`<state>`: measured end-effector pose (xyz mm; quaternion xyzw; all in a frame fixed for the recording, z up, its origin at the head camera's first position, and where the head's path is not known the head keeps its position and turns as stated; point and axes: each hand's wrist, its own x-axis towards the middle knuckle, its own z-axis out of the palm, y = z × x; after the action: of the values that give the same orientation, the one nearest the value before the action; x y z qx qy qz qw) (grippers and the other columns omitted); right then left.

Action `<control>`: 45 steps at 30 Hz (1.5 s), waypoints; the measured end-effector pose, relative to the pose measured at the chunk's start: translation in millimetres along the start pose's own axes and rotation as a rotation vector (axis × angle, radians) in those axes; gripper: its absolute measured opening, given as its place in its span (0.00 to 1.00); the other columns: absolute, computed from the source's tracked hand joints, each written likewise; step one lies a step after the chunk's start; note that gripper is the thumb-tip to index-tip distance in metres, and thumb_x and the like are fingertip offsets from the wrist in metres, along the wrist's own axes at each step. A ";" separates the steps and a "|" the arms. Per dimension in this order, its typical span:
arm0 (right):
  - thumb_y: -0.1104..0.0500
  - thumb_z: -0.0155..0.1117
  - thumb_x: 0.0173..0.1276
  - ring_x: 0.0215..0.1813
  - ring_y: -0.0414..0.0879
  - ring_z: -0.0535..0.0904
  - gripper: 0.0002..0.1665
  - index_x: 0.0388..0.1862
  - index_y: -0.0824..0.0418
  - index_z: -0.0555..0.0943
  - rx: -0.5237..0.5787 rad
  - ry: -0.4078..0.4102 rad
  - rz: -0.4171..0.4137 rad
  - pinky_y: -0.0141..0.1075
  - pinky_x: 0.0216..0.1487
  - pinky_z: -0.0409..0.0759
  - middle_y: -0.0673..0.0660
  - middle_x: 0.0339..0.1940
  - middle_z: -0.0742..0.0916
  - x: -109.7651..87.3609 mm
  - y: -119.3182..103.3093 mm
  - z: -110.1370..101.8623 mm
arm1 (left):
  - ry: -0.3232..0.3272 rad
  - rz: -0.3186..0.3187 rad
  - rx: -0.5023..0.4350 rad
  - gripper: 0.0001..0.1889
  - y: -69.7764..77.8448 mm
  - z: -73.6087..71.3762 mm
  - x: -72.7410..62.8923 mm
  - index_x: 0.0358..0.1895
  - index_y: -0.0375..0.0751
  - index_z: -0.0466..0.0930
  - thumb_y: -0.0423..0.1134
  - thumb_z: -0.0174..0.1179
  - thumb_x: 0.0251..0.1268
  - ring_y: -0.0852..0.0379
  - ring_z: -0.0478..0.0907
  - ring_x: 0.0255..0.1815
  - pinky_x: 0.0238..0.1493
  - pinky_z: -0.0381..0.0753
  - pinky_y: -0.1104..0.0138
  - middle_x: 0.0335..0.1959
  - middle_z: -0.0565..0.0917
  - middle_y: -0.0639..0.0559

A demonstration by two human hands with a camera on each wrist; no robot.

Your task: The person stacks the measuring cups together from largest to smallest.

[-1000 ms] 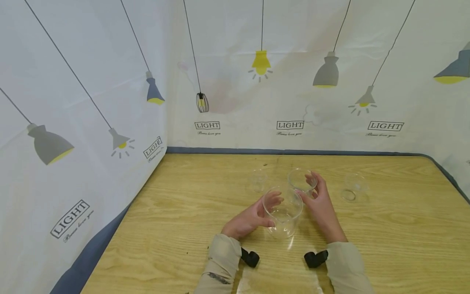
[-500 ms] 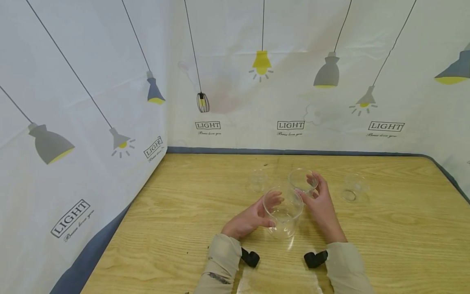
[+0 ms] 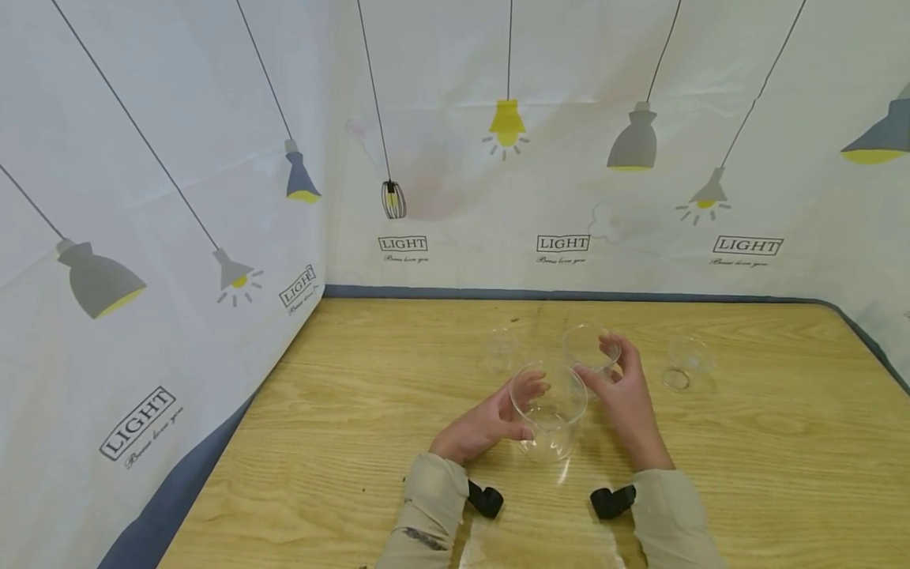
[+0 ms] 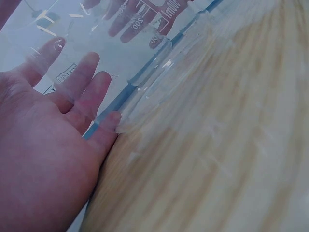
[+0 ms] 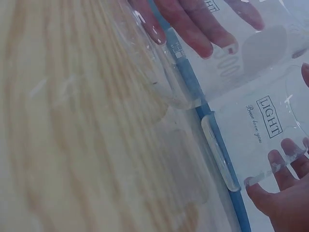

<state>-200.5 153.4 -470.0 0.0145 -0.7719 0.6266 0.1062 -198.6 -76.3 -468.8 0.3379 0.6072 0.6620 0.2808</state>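
My left hand [image 3: 486, 423] grips a large clear glass beaker [image 3: 553, 444] from its left side, thumb on the near wall and fingers around the back. The beaker stands upright on the wooden table, and white volume markings show on its wall in the left wrist view. Just behind and to the right, a smaller clear beaker [image 3: 586, 348] is held from the right by my right hand [image 3: 629, 399], thumb in front and fingers on the far side. In the head view the large beaker's rim overlaps the smaller one. The right wrist view shows right-hand fingertips [image 5: 277, 162] against the glass.
Behind the left hand stands a small clear glass vessel [image 3: 502, 348]. Another clear vessel [image 3: 690, 353] is right of the right hand, with a ring-shaped base [image 3: 676, 378]. A lamp-printed curtain [image 3: 469, 182] borders the table [image 3: 320, 411] at the back and left.
My right hand and the smaller beaker have shifted slightly to the right. The left hand and large beaker have stayed in place.
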 end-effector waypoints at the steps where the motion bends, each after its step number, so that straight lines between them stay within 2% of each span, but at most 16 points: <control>1: 0.47 0.64 0.56 0.67 0.48 0.55 0.43 0.66 0.50 0.55 0.003 0.007 0.001 0.52 0.62 0.54 0.53 0.65 0.64 -0.1 -0.5 0.0 | -0.002 -0.001 0.000 0.44 0.0 -0.1 -0.2 0.69 0.59 0.46 0.51 0.63 0.51 0.49 0.46 0.69 0.62 0.52 0.51 0.69 0.53 0.53; 8: 0.47 0.64 0.56 0.66 0.49 0.56 0.43 0.66 0.54 0.54 0.024 0.052 0.008 0.49 0.63 0.53 0.56 0.64 0.65 -1.3 -7.5 -2.3 | -0.017 -0.001 -0.002 0.43 -0.3 0.1 -0.9 0.69 0.60 0.45 0.48 0.62 0.53 0.48 0.45 0.69 0.61 0.57 0.57 0.70 0.48 0.44; 16: 0.52 0.66 0.56 0.65 0.48 0.57 0.42 0.65 0.58 0.56 0.057 0.096 -0.032 0.48 0.64 0.52 0.57 0.63 0.66 -0.4 -22.6 -4.1 | -0.013 0.018 -0.004 0.43 -1.0 -0.5 -0.6 0.69 0.58 0.46 0.50 0.62 0.52 0.47 0.45 0.69 0.62 0.53 0.51 0.70 0.49 0.43; 20: 0.54 0.66 0.56 0.64 0.47 0.59 0.42 0.65 0.56 0.56 0.062 0.121 -0.045 0.48 0.63 0.52 0.55 0.62 0.67 -0.3 -28.4 -5.0 | -0.023 0.003 0.011 0.43 -0.1 -1.6 -0.2 0.69 0.59 0.45 0.50 0.62 0.52 0.48 0.44 0.69 0.62 0.51 0.51 0.70 0.48 0.44; 27: 0.52 0.67 0.55 0.64 0.44 0.59 0.41 0.65 0.52 0.58 0.049 0.139 -0.049 0.47 0.63 0.52 0.50 0.62 0.67 -2.4 -38.6 -7.4 | -0.025 -0.009 0.008 0.43 -0.1 -1.4 -0.5 0.69 0.60 0.44 0.51 0.61 0.52 0.47 0.43 0.69 0.61 0.57 0.58 0.70 0.49 0.49; 33: 0.51 0.66 0.55 0.64 0.44 0.59 0.42 0.65 0.50 0.57 0.025 0.140 -0.062 0.46 0.64 0.52 0.51 0.63 0.67 -4.5 -49.6 -9.3 | -0.016 -0.005 0.002 0.43 0.2 -0.8 -0.8 0.69 0.60 0.45 0.52 0.62 0.51 0.47 0.44 0.69 0.61 0.57 0.56 0.69 0.53 0.54; 41: 0.51 0.67 0.54 0.64 0.43 0.58 0.43 0.66 0.49 0.57 -0.037 0.166 -0.104 0.43 0.64 0.53 0.48 0.62 0.67 -8.3 -63.7 -9.1 | -0.018 0.000 0.008 0.42 1.5 -0.9 -0.9 0.69 0.59 0.45 0.50 0.61 0.53 0.48 0.44 0.69 0.61 0.56 0.56 0.69 0.53 0.55; 45: 0.54 0.68 0.54 0.64 0.41 0.59 0.42 0.65 0.49 0.58 -0.017 0.173 -0.122 0.41 0.64 0.54 0.48 0.62 0.67 -10.2 -71.0 -8.6 | -0.020 0.006 0.007 0.41 2.7 -0.9 -1.2 0.69 0.59 0.45 0.47 0.61 0.55 0.49 0.45 0.69 0.62 0.54 0.54 0.68 0.53 0.55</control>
<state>-178.2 145.3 -401.7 0.0065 -0.7629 0.6112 0.2106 -198.5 -78.1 -466.3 0.3472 0.6057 0.6574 0.2834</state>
